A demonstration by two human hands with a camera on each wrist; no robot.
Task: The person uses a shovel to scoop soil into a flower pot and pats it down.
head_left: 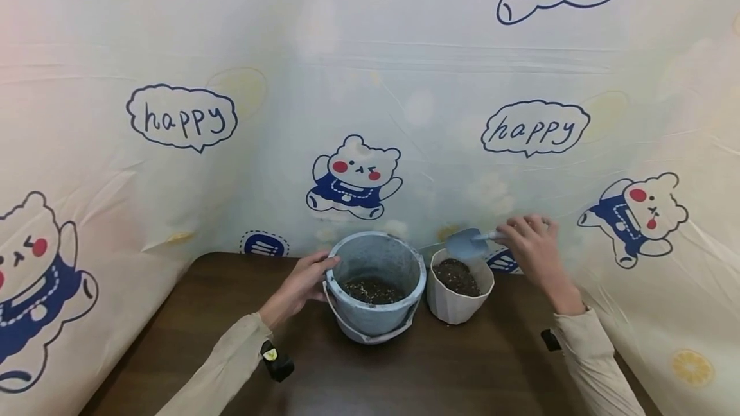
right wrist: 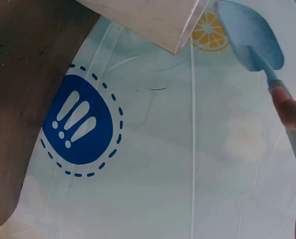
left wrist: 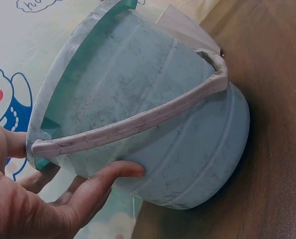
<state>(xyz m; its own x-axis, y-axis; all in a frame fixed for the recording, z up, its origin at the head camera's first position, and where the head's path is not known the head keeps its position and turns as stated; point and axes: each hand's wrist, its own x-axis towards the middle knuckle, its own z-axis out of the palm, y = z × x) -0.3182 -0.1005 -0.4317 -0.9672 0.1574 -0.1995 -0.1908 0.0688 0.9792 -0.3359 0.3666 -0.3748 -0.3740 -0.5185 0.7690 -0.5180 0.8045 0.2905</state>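
Note:
A blue bucket [head_left: 372, 320] with dark soil [head_left: 372, 290] in the bottom stands on the table. Its pale handle [left wrist: 133, 124] hangs down across the outer wall. My left hand [head_left: 300, 284] grips the bucket's left rim; in the left wrist view the left hand [left wrist: 43, 194] has one digit at the rim and others against the outer wall. Just right of the bucket is a white faceted pot [head_left: 453, 303], holding dark soil [head_left: 458, 277]. My right hand [head_left: 532, 252] holds a small blue trowel [head_left: 467, 244] by its handle, the blade over the pot's back rim.
The brown wooden table [head_left: 370, 384] runs under both containers. Close behind them hangs a pale printed cloth [head_left: 445, 82], which also closes in both sides. A few dark crumbs lie on the table in the right wrist view.

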